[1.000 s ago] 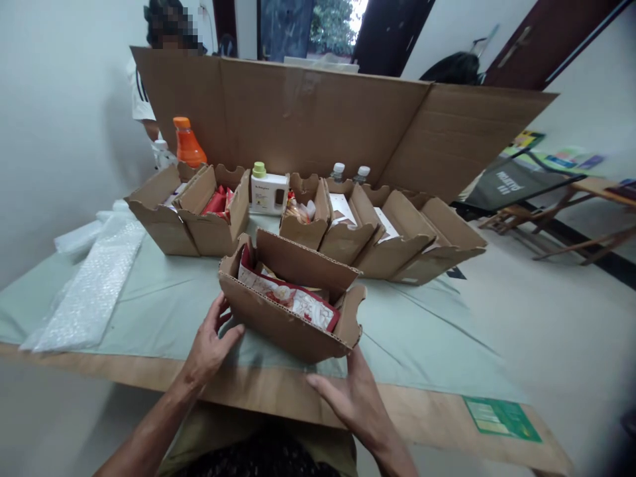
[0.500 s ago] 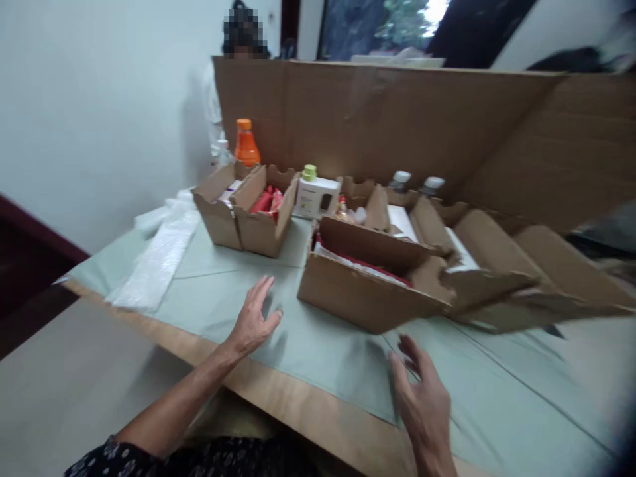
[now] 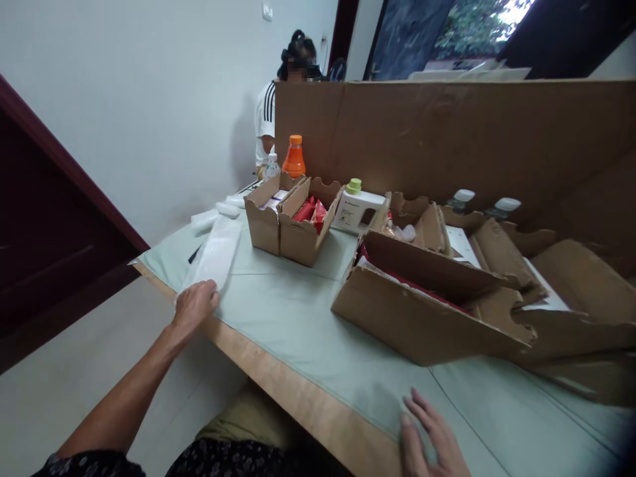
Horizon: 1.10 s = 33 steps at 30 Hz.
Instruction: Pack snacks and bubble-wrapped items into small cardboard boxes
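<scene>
My left hand is closed on the near end of a flat strip of white bubble wrap at the left side of the table. The strip lies on the pale green table cover. At the lower right, my right hand hovers over or rests on the cover near the table's front edge, fingers apart and holding nothing. Beyond it stands a long cardboard box, with something dark red and white inside.
Two joined cardboard bins hold red packets and white boxes. Behind them stand an orange bottle and a clear bottle. A white box stands beside more bins. A tall cardboard panel walls the back; a person is behind it.
My left hand has moved left from the middle of the table and closed on the bubble wrap. The view has turned left. My right hand stays open near the front edge.
</scene>
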Motion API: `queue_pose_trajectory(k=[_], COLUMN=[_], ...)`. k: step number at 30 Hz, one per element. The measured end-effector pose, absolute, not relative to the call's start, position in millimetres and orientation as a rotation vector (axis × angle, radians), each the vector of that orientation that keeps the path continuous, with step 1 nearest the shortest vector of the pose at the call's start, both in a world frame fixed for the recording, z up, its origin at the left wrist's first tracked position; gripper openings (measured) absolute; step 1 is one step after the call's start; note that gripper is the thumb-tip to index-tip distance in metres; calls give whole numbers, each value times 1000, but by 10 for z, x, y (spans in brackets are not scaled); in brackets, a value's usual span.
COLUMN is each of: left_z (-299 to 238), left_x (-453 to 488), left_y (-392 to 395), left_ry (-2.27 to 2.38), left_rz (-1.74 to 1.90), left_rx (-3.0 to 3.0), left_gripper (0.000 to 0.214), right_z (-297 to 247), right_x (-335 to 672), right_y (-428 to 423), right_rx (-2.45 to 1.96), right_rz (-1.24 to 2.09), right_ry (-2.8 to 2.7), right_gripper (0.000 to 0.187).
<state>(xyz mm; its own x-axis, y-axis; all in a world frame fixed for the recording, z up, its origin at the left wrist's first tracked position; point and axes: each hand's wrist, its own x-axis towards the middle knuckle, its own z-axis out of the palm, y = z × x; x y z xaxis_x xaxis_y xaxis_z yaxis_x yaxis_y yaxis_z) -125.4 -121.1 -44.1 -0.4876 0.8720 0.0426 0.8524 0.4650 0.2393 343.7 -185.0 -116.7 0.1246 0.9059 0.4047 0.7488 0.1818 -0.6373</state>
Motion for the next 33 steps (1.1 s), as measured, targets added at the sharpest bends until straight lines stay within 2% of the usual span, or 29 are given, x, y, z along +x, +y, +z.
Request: queue_pose_trajectory(k=[4, 7, 10, 12, 14, 16, 20, 23, 28, 33], left_z=[-498, -558, -575, -589, -641, -739, -954, -994, -807, -641], left_x=[-568, 98, 518, 490, 218, -184, -853, -1081, -1337, -1228], left_y=[-1226, -1277, -1452, -1596, -1716, -1794, -1814, -1669, -1280, -1270], left_ry=[2298, 1985, 1594, 1438, 1554, 1887, 2240, 2264, 2451, 2477], left_rz=[580, 717, 856, 1013, 1138, 1108, 700, 434, 284, 649], left_rx=[1628, 1693, 1838, 1984, 2089, 2082, 2006, 2065, 2055, 2025], left_gripper=[25, 35, 36, 30, 28, 29, 44, 47, 43, 39], right_z=[-948, -853, -843, -864, -892, -913, -901, -864, -823, -666], right_x=[2808, 2416, 2212, 2141, 2078, 2010, 1929, 1974, 2091, 2099], right_y=[-1858, -1739, -1534, -1390, -1264, -1164, -1054, -1027, -1038, -1148], right_rx=[-1408, -1350, -1403, -1483, -1541, -1549, -1488, -1442, -1421, -1314], right_rz=[682, 1040, 1091, 976, 801, 644, 659, 751, 673, 630], right_ry=[-1656, -1611, -1618, -1685, -1789, -1899, -1937, -1777, -1654, -1542], right_gripper=[34, 48, 68, 72, 66, 51, 29, 32, 39, 30])
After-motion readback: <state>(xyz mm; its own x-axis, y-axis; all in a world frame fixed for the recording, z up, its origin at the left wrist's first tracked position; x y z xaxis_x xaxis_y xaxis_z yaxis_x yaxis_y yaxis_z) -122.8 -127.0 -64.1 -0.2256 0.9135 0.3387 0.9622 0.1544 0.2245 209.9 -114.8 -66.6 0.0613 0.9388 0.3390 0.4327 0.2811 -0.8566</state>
